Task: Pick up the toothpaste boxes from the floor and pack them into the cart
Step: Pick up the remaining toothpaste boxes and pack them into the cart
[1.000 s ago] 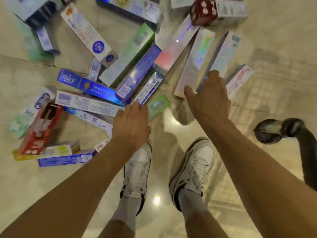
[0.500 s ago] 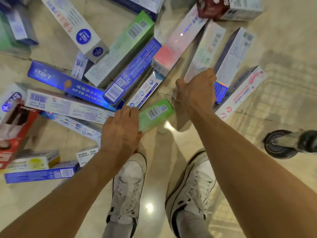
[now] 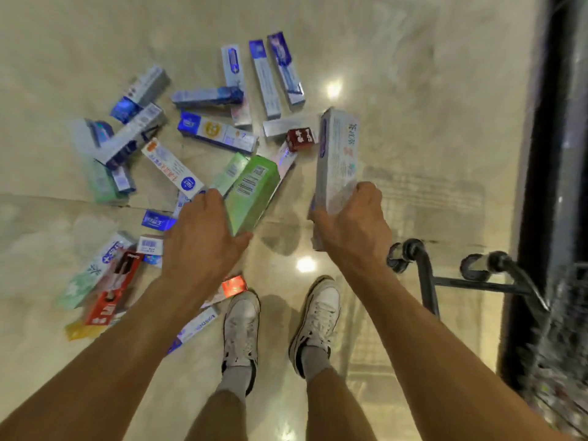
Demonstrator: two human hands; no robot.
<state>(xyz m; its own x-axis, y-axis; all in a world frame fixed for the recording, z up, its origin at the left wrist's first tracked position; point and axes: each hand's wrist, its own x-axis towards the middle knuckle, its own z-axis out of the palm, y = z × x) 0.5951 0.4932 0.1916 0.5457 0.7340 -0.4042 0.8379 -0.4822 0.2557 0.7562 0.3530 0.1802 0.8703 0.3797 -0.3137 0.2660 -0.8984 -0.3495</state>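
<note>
Step in hand: pick-up, both boxes apparently lifted. Your left hand point(image 3: 200, 243) grips the green box point(image 3: 251, 192), centre frame; your right hand point(image 3: 353, 224) grips the pale box point(image 3: 337, 154). Other boxes point(image 3: 216, 132) lie upper left. Next, probably: carry both to the cart point(image 3: 541, 154), right edge.

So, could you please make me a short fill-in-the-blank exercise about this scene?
1. The left hand holds a green box whose top face shows a ____.
2. The cart stands ____ of the right hand, which holds a white box.
3. Both shoes are ____.

Missing words: barcode; right; white.
</note>
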